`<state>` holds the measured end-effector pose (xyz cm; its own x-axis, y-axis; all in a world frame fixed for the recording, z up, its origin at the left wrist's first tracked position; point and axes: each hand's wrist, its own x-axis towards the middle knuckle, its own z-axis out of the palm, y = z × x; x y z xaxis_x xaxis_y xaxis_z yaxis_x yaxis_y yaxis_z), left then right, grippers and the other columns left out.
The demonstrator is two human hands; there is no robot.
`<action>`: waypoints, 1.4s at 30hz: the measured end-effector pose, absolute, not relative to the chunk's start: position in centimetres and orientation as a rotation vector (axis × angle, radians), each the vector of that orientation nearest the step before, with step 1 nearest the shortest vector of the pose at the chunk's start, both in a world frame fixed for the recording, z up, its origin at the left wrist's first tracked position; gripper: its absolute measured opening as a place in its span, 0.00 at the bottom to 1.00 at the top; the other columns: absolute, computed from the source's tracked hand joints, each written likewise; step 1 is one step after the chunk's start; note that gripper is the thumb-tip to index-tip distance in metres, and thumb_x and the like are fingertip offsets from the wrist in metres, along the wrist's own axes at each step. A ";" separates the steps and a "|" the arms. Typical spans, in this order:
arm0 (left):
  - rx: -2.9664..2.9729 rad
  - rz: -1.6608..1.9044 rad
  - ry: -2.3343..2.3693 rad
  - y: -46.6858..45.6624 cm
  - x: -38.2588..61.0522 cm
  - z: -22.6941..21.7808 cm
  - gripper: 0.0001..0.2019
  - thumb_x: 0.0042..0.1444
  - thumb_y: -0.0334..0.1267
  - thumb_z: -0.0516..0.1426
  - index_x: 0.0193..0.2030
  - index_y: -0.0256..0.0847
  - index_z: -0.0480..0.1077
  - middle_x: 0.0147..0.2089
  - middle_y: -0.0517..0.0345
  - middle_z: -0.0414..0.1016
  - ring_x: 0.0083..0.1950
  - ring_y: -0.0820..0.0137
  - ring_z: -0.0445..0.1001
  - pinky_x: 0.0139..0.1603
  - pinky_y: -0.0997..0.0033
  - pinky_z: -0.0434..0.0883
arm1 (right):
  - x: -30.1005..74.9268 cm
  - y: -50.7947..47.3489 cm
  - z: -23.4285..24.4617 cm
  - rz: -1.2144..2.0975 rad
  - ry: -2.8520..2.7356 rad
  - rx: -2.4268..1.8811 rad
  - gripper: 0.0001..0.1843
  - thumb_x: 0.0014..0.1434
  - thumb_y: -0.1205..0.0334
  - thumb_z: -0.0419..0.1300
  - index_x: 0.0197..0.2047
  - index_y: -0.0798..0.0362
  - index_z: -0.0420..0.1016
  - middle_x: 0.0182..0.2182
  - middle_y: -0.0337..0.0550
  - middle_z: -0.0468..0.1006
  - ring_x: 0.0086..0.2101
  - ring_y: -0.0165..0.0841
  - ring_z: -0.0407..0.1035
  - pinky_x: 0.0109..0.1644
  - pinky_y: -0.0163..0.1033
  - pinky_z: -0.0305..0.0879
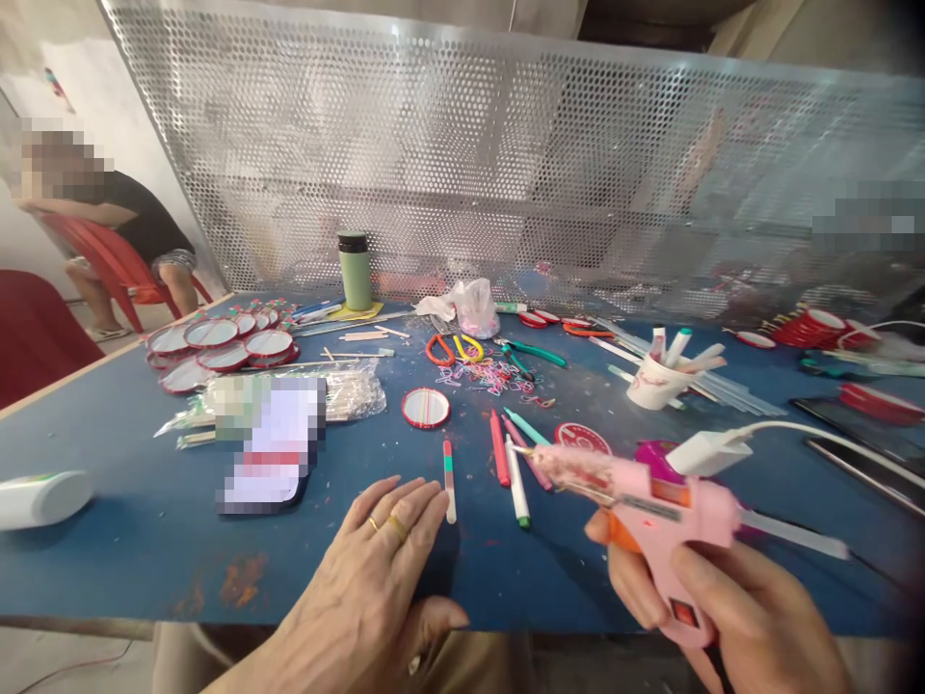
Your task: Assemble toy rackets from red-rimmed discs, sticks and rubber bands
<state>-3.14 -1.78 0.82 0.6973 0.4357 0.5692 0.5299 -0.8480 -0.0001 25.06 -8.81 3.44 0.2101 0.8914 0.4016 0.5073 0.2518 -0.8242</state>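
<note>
While gripped by right hand (733, 617), glue gun (654, 506)

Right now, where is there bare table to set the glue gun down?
Bare: the front strip between the white bottle and the left hand, and the gap between that hand and the glue gun in the right hand. Crowded: the middle, with pens, scissors and clips.

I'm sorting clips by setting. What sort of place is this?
Probably a small craft workshop: a blue worktable backed by a perforated metal panel, a pink hot-glue gun in the right hand, and stacks of red-rimmed round discs, with coloured sticks and scissors scattered about.
</note>
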 end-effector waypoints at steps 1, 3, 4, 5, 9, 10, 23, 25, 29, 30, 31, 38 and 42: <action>-2.726 -0.899 -0.806 -1.8 -3.2 0.6 0.29 0.68 0.53 0.48 0.62 0.28 0.64 0.59 0.39 0.75 0.61 0.57 0.71 0.62 0.53 0.66 | 24.8 -8.6 3.3 0.668 -1.373 -1.373 0.21 0.67 0.46 0.53 0.37 0.53 0.79 0.14 0.39 0.65 0.15 0.29 0.59 0.17 0.36 0.54; -2.704 -0.965 -0.805 -2.0 -3.3 -0.2 0.26 0.68 0.52 0.49 0.60 0.30 0.67 0.58 0.41 0.75 0.61 0.57 0.70 0.63 0.52 0.65 | 24.6 -8.4 2.9 1.002 -1.240 -1.344 0.22 0.62 0.41 0.60 0.37 0.54 0.78 0.16 0.38 0.64 0.18 0.28 0.57 0.20 0.35 0.51; -2.696 -0.994 -0.802 -2.0 -3.3 -0.7 0.27 0.67 0.53 0.50 0.60 0.30 0.67 0.58 0.41 0.75 0.62 0.56 0.69 0.64 0.51 0.63 | 24.5 -8.3 2.7 1.078 -1.210 -1.352 0.23 0.59 0.41 0.62 0.38 0.55 0.78 0.17 0.37 0.64 0.19 0.27 0.56 0.21 0.35 0.49; -2.688 -1.021 -0.802 -2.1 -3.2 -1.2 0.29 0.66 0.55 0.51 0.60 0.30 0.68 0.58 0.41 0.74 0.63 0.55 0.68 0.66 0.50 0.61 | 24.5 -8.3 2.6 1.115 -1.195 -1.363 0.23 0.58 0.41 0.64 0.37 0.56 0.78 0.18 0.36 0.63 0.19 0.27 0.55 0.22 0.34 0.47; -2.692 -1.027 -0.831 -2.3 -2.6 -2.3 0.36 0.62 0.63 0.50 0.61 0.32 0.68 0.58 0.43 0.74 0.63 0.54 0.67 0.70 0.49 0.52 | 24.1 -8.2 2.8 1.185 -1.127 -1.398 0.23 0.59 0.42 0.64 0.35 0.57 0.76 0.17 0.33 0.61 0.19 0.23 0.51 0.24 0.35 0.42; -2.693 -1.001 -0.834 -2.4 -2.6 -2.3 0.36 0.62 0.64 0.50 0.61 0.32 0.68 0.58 0.43 0.74 0.63 0.54 0.67 0.71 0.50 0.51 | 23.9 -8.2 3.0 1.200 -1.113 -1.416 0.24 0.58 0.42 0.64 0.35 0.57 0.75 0.16 0.33 0.61 0.19 0.23 0.50 0.24 0.35 0.42; -2.688 -0.610 -0.669 -2.1 -3.1 -0.1 0.30 0.67 0.58 0.48 0.63 0.37 0.67 0.65 0.54 0.72 0.64 0.55 0.66 0.70 0.49 0.42 | 22.5 -6.7 4.4 1.111 -1.373 -1.700 0.31 0.58 0.33 0.57 0.33 0.56 0.77 0.16 0.36 0.64 0.20 0.27 0.57 0.24 0.34 0.49; -2.684 -0.582 -0.651 -2.1 -3.1 -0.2 0.29 0.68 0.56 0.47 0.64 0.38 0.66 0.66 0.56 0.70 0.65 0.55 0.65 0.69 0.47 0.43 | 22.3 -6.5 4.6 1.097 -1.394 -1.719 0.32 0.58 0.31 0.57 0.33 0.56 0.77 0.17 0.36 0.65 0.20 0.27 0.57 0.25 0.34 0.49; -2.677 -0.588 -0.652 -2.1 -3.3 -0.2 0.29 0.68 0.58 0.46 0.64 0.38 0.66 0.66 0.56 0.70 0.65 0.54 0.66 0.67 0.47 0.48 | 21.9 -6.2 4.9 1.094 -1.398 -1.747 0.32 0.57 0.31 0.57 0.32 0.56 0.77 0.17 0.36 0.65 0.20 0.27 0.57 0.25 0.35 0.49; -2.678 -0.597 -0.653 -2.1 -3.3 -0.2 0.29 0.68 0.58 0.46 0.64 0.38 0.66 0.66 0.56 0.70 0.65 0.54 0.66 0.66 0.48 0.49 | 21.8 -6.2 4.9 1.092 -1.401 -1.751 0.32 0.57 0.31 0.57 0.32 0.56 0.77 0.17 0.36 0.64 0.20 0.27 0.57 0.25 0.35 0.49; -2.679 -0.604 -0.654 -2.2 -3.3 -0.2 0.29 0.68 0.58 0.47 0.64 0.38 0.66 0.66 0.57 0.70 0.65 0.54 0.66 0.66 0.48 0.49 | 21.8 -6.2 5.0 1.090 -1.405 -1.755 0.33 0.56 0.31 0.57 0.32 0.56 0.78 0.16 0.36 0.64 0.20 0.27 0.57 0.25 0.35 0.49; -2.665 -0.739 -0.672 -2.1 -3.2 -0.2 0.32 0.63 0.61 0.51 0.61 0.35 0.69 0.63 0.54 0.74 0.61 0.55 0.71 0.64 0.48 0.57 | 21.4 -6.2 5.2 1.062 -1.441 -1.751 0.33 0.57 0.30 0.56 0.32 0.56 0.78 0.16 0.35 0.63 0.20 0.27 0.55 0.24 0.35 0.49; -2.659 -0.772 -0.659 -2.1 -3.1 0.1 0.30 0.63 0.60 0.53 0.57 0.33 0.72 0.58 0.52 0.78 0.58 0.56 0.74 0.62 0.49 0.61 | 21.7 -6.1 4.7 1.004 -1.486 -1.743 0.31 0.60 0.33 0.55 0.32 0.55 0.77 0.16 0.35 0.63 0.20 0.27 0.55 0.23 0.34 0.52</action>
<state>-3.14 -2.09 0.09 0.7512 0.3442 0.5632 0.5023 -0.8517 -0.1495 21.74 -6.14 4.74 0.0739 0.9861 -0.1488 0.5059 -0.1656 -0.8465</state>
